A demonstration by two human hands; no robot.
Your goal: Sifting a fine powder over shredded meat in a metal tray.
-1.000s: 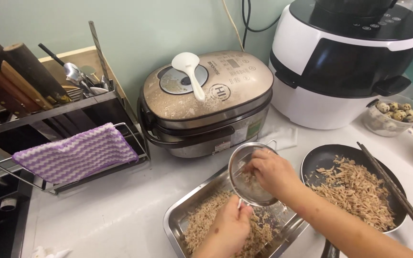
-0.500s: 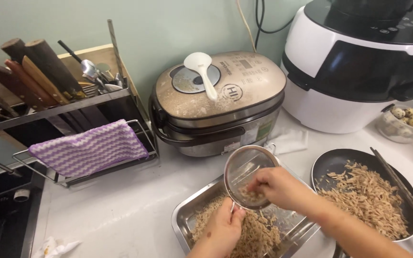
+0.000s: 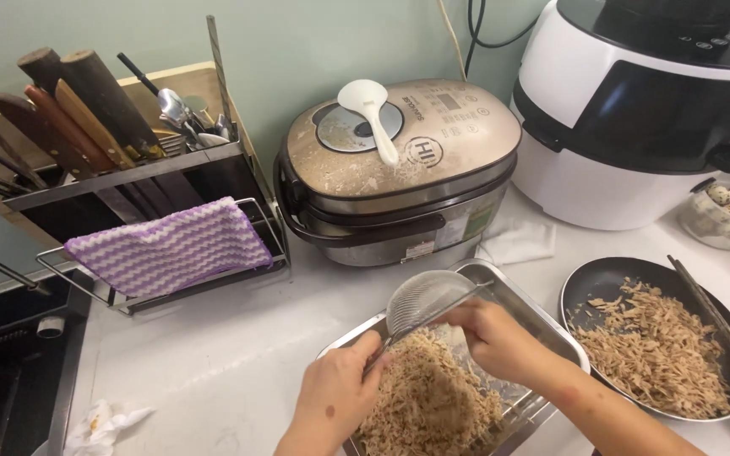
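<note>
A home kitchen counter: a rice cooker (image 3: 399, 169) and knife rack (image 3: 86, 135) stand beyond the hands.

A white countertop (image 3: 213, 355) is carrying everything here, and a steel tray (image 3: 542, 325) is sitting on it directly beneath the fingers (image 3: 466, 317) of both hands. Just right of those fingers a black pan (image 3: 610, 279) is resting, with a clear bowl (image 3: 707, 228) beyond it; behind them a rice cooker (image 3: 399, 177), a white appliance (image 3: 627, 110) and a folded cloth (image 3: 517, 241) are standing. Well left of the fingers a knife rack (image 3: 128, 169) is sitting, and a crumpled tissue (image 3: 103, 422) is lying.
</note>
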